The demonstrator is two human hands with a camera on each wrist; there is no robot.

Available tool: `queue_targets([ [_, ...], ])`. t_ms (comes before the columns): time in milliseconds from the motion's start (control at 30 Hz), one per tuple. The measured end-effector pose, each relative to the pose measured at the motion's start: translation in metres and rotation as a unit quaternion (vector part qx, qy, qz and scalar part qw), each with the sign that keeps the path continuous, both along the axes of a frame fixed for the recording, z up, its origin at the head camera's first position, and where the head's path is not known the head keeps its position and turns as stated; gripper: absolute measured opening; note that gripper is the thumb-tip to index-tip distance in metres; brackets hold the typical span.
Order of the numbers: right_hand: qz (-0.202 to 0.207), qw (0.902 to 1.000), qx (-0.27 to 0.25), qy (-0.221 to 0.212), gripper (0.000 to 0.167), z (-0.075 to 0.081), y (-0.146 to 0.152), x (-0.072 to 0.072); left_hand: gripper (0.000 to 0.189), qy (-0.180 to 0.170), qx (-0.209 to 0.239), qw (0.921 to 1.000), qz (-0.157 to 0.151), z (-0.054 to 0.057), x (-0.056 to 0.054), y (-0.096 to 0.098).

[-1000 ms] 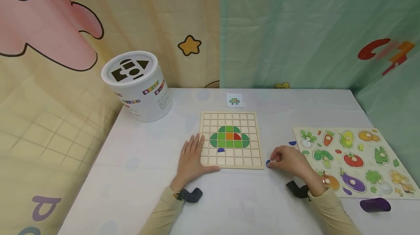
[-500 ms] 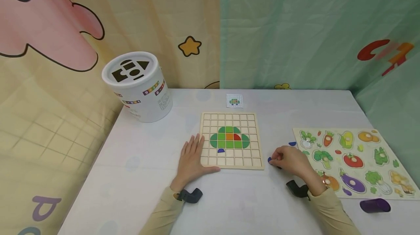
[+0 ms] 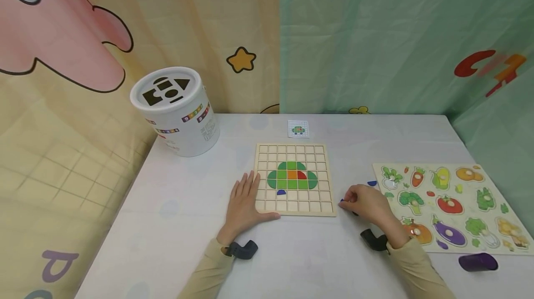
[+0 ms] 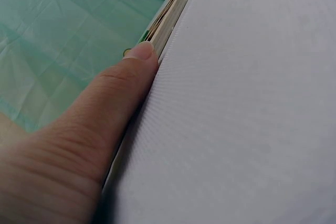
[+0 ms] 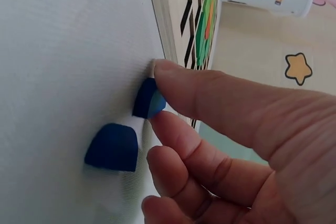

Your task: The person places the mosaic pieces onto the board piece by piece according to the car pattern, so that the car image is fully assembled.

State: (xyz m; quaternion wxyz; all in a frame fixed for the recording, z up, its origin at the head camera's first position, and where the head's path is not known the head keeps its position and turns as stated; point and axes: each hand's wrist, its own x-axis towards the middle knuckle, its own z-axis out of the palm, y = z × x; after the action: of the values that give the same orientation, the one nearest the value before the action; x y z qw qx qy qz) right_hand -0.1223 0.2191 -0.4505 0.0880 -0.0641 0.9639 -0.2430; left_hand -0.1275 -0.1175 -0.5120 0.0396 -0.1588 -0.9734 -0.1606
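Observation:
My left hand (image 3: pixel 244 208) lies spread at the near left corner of a wooden grid board (image 3: pixel 308 206), thumb along its front edge, fingers straight. In the left wrist view that thumb (image 4: pixel 113 90) presses the board's side. Green, orange and red tiles form a domed shape on the board, with a blue half-round tile (image 3: pixel 281 192) just below. Right of the board, my right hand (image 3: pixel 367 202) pinches a small blue tile (image 5: pixel 148 99) between thumb and forefinger, close over the table. Another blue tile (image 5: pixel 113 148) lies below its fingers.
A second blue half-round piece (image 3: pixel 372 183) lies beside the vegetable puzzle board (image 3: pixel 425 206) on the right. Behind the grid board is a small pattern card (image 3: pixel 298 129). A white bucket (image 3: pixel 179 123) stands back left; a purple cylinder (image 3: pixel 478 262) lies front right.
My right fingers have drawn a blue tile slightly up and away from the table spot where they worked; another blue tile now shows under the hand. The left hand stays in place.

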Motion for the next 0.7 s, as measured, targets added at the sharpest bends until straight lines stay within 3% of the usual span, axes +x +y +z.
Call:
queue_targets([
  [333, 0.007, 0.9998, -0.004, -0.016, 0.016, -0.0017, 0.0, -0.0045, 0.122, 0.0, 0.006, 1.0, -0.001, 0.0011, 0.0012, 0.0004],
  [700, 0.005, 1.0, -0.004, 0.001, 0.017, -0.0017, -0.003, -0.0007, 0.122, 0.003, 0.011, 0.9999, -0.003, 0.0034, 0.0018, 0.0006],
])
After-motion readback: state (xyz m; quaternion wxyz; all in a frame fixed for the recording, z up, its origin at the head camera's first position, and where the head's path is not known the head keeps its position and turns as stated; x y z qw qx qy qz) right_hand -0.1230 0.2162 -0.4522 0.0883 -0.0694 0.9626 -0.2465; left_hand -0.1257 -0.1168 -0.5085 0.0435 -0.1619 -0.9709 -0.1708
